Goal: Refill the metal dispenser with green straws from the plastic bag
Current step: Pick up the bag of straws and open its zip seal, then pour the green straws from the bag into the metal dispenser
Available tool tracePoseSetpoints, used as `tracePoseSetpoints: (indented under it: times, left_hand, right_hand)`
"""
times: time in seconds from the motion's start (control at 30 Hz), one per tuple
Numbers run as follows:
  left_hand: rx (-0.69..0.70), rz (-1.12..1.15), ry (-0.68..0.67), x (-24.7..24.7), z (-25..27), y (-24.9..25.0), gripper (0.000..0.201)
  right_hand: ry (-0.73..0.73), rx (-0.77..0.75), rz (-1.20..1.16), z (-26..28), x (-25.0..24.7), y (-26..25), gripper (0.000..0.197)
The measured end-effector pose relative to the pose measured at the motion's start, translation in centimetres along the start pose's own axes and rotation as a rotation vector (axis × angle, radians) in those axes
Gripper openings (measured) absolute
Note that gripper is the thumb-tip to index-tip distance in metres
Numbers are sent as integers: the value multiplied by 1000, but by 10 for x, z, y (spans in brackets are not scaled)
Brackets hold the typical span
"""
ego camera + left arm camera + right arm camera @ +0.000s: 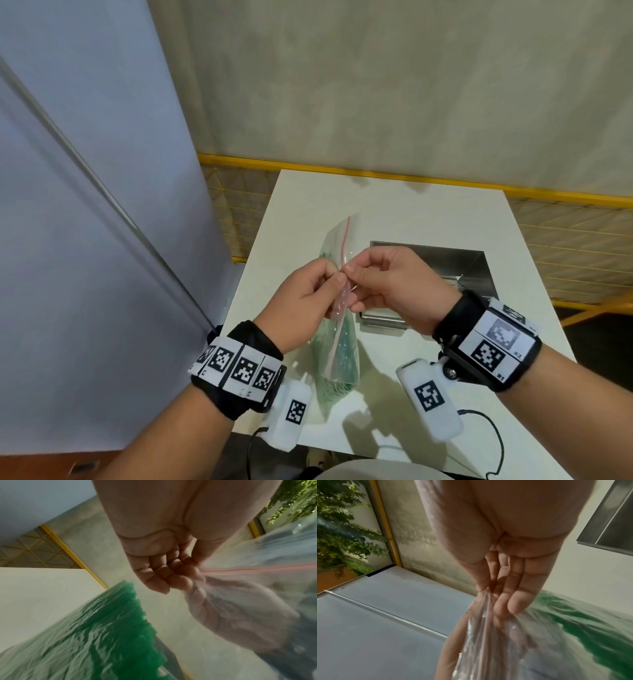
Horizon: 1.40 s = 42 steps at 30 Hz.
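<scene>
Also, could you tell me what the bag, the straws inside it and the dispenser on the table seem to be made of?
The bag looks like thin clear plastic film: see-through, crinkled, glossy, with a red zip strip. The straws look like translucent green plastic, though blurred through the film. The dispenser looks like brushed stainless steel: grey, dully reflective, with folded edges. Both hands pinch the bag's top.

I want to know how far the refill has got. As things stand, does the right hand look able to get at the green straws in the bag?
Probably not yet. The green straws lie inside the plastic bag, and both the left hand and right hand pinch its red zip strip, which appears closed.
</scene>
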<state>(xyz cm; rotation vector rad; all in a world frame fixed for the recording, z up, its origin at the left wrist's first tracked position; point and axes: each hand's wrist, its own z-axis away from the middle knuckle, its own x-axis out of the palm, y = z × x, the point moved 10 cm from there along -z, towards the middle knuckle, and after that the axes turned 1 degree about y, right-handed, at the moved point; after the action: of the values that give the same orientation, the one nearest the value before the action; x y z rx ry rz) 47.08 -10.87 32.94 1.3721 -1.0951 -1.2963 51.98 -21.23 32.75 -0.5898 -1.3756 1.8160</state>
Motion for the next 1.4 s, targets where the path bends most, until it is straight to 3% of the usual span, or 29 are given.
tracePoseSetpoints:
  times: [0.17,0.4,0.67,0.8,0.9,1.03,1.17,1.27,1.33,1.4]
  left_hand:
    - [63,-119,78,-8,1,2,29]
    - [129,-439,178,-40,5,4,24]
    - [76,-710,232,-78,21,-14,26]
    - [-22,-864,253,-98,27,-29,28]
    - [-135,-624,303,-104,31,-42,24]
    - [-444,369,396,-83,27,-72,35]
    - [-532,1007,393,-59,10,-74,27]
    - [-577,1174,324,-46,6,-76,26]
    - [-608,1162,307,-39,9,-78,22]
    - [-643,1106,269,-32,15,-77,16]
  right_hand:
    - [-25,-16,-22,0,0,0,8]
    - [-51,10,-168,3,-5,0,12]
    - [100,38,-360,-3,-49,6,21]
    - [157,110,-559,-5,-70,20,26]
    - [101,173,-641,-8,-62,34,22]
    - [-21,229,-666,-9,-36,43,19]
    - [39,222,-106,-13,-37,54,42]
    - [147,156,104,-11,-48,52,19]
    - [171,193,-16,-12,-57,62,19]
    - [173,275,-278,-13,-60,74,17]
